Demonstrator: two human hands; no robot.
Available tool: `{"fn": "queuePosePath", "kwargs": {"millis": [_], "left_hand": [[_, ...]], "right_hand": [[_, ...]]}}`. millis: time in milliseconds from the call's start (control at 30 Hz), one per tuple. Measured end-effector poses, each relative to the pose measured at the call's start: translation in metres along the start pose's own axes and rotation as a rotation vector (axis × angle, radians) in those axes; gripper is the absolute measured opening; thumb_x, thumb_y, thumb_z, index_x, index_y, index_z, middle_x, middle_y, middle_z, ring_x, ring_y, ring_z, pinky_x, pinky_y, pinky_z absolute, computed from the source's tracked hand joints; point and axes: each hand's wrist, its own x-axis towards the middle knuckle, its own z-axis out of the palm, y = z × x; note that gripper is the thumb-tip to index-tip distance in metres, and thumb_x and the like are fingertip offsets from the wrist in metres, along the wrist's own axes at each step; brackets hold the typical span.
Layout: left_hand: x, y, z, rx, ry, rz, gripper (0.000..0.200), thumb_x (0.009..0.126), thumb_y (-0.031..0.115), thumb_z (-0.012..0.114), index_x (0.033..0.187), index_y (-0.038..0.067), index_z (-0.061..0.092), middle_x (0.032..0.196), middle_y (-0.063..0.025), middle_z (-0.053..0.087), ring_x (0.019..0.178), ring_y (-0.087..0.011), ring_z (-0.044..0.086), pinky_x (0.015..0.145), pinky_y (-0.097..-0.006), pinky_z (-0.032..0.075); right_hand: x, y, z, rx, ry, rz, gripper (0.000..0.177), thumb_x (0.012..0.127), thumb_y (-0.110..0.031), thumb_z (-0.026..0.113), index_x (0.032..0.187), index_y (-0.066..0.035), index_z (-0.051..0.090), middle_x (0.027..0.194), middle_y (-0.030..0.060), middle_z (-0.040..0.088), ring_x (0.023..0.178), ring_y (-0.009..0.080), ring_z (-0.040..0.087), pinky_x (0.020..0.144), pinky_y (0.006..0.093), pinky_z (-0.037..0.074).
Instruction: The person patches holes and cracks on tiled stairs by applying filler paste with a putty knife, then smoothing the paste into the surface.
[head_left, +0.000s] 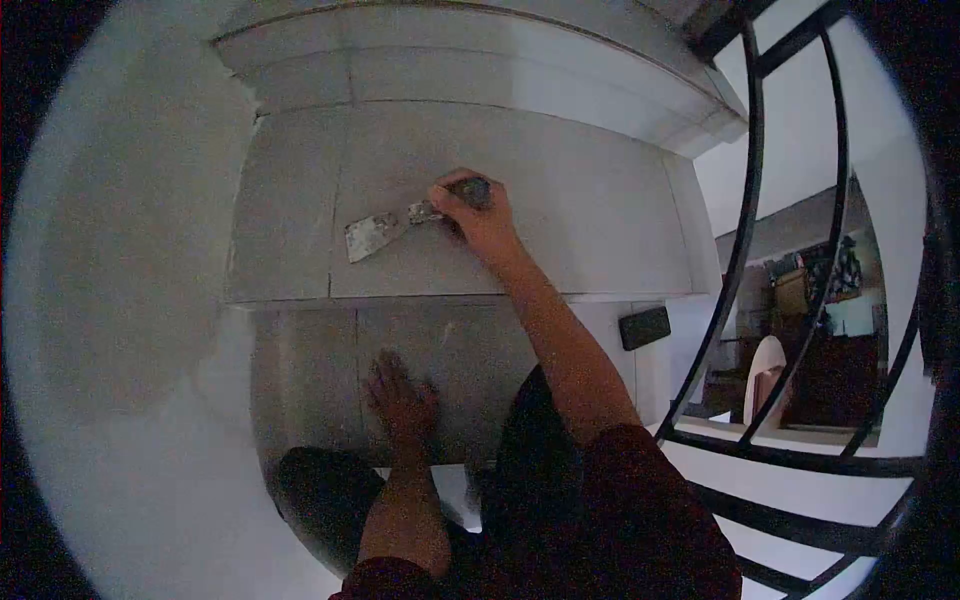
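My right hand [478, 215] is wrapped round the dark handle of a putty knife [372, 236]. Its wide blade, blotched with pale residue, points left and lies at or just above the tiled stair tread [590, 210]; contact cannot be made out. My left hand [402, 402] rests palm down with its fingers spread on the step below [300, 380], holding nothing. To the right on that lower step sits a small dark rectangular block [645, 327], apart from both hands.
A plastered wall [140, 250] runs along the left of the stairs. Black metal railing bars [748, 170] stand on the right, with a lower room showing through them. The riser [430, 75] of a higher step is at the top. My knees [325, 500] are close below my left hand.
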Motion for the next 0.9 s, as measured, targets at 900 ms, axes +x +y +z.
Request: {"fn": "queuePosePath", "kwargs": {"millis": [900], "left_hand": [[-0.002, 0.008, 0.016, -0.007, -0.067, -0.106, 0.081, 0.093, 0.042, 0.064, 0.161, 0.008, 0.035, 0.168, -0.0155, 0.031, 0.155, -0.0389, 0.029, 0.125, -0.06, 0.023]], "right_hand": [[-0.001, 0.003, 0.017, -0.164, 0.239, 0.065, 0.022, 0.09, -0.025, 0.083, 0.095, -0.009, 0.069, 0.08, 0.0009, 0.067, 0.06, 0.0114, 0.057, 0.057, 0.0284, 0.047]]}}
